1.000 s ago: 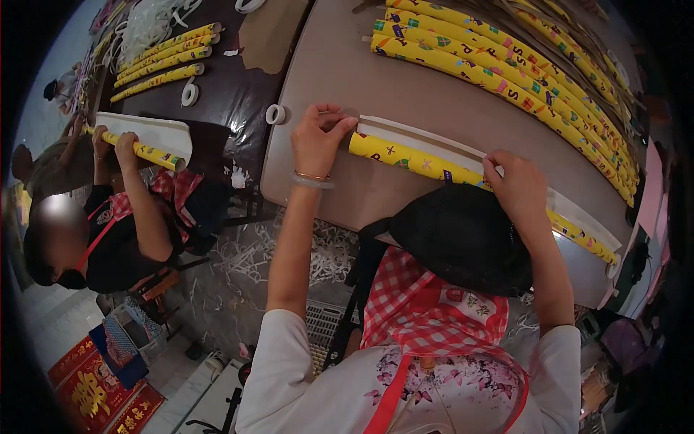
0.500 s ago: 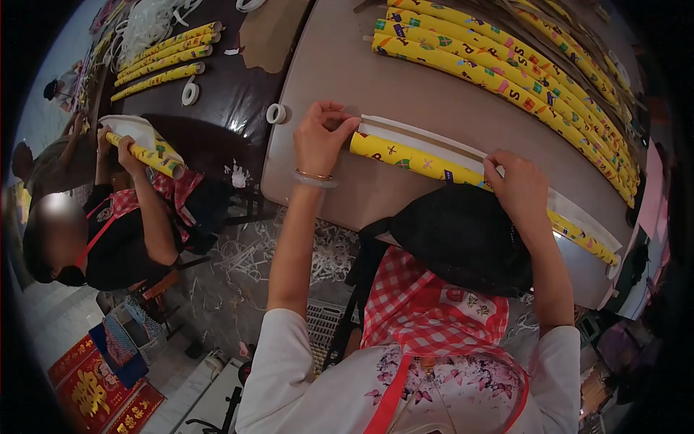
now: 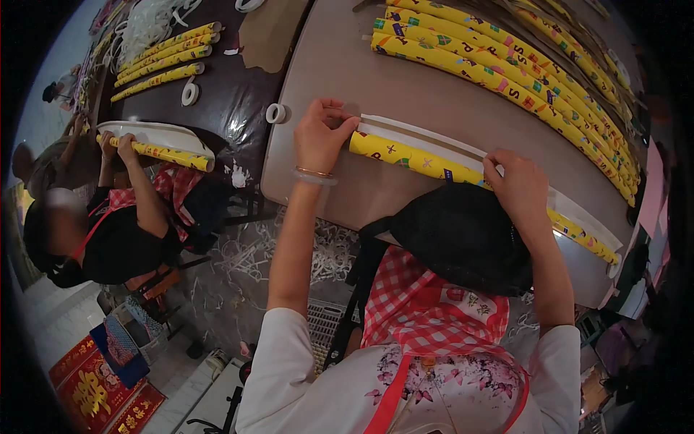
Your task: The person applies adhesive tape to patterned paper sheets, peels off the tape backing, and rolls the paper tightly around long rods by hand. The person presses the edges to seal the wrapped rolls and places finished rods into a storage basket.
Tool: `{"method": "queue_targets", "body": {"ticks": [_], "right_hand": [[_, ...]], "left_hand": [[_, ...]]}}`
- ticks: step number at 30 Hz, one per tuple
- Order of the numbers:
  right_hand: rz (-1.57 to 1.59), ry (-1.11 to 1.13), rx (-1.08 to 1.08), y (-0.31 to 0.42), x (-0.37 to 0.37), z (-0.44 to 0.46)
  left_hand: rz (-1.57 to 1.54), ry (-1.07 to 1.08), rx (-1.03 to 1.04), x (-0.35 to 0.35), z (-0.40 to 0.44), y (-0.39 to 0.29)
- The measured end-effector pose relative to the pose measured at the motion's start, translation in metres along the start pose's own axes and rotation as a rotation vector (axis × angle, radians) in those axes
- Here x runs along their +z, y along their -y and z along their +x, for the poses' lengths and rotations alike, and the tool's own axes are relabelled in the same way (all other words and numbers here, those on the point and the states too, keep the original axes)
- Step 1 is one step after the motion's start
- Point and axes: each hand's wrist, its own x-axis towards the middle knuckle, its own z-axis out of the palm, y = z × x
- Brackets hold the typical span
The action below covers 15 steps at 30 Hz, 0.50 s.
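A roll of yellow printed wrapping paper [image 3: 412, 161] lies across the table in front of me, with its white inner edge [image 3: 423, 132] lifted along the far side. At the roll's left end, my left hand [image 3: 324, 137] has thumb and fingers pinched together at the corner of the paper. My right hand [image 3: 517, 184] pinches the same white edge farther right, its fingertips closed and the wrist above the roll. Part of the roll is hidden behind a black cap and my right arm. Past that arm, its yellow right end [image 3: 589, 240] shows again.
Finished yellow rolls [image 3: 499, 79] lie stacked at the table's far right. A white tape roll [image 3: 275, 113] sits by the left edge. On the dark table [image 3: 238, 94] are more rolls. A co-worker [image 3: 130, 224] at left handles another paper roll. Paper scraps [image 3: 253, 253] litter the floor.
My hands and the roll are almost unmoved. The co-worker at left has shifted their roll to a flatter angle, with its white sheet now spread out behind it.
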Motion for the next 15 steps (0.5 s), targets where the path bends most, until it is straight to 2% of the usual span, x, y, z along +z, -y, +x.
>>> {"method": "queue_targets", "body": {"ticks": [5, 10, 15], "right_hand": [[-0.017, -0.002, -0.026, 0.0014, -0.0028, 0.0005], [-0.013, -0.013, -0.022, 0.0008, -0.0006, -0.0003], [0.003, 0.002, 0.003, 0.0033, -0.0035, 0.0005]], "left_hand": [[0.061, 0.004, 0.005, -0.0002, 0.0003, -0.0037], [-0.046, 0.029, -0.097, 0.0019, 0.0041, -0.0008], [0.046, 0.011, -0.041, 0.0014, 0.0044, -0.0007]]}}
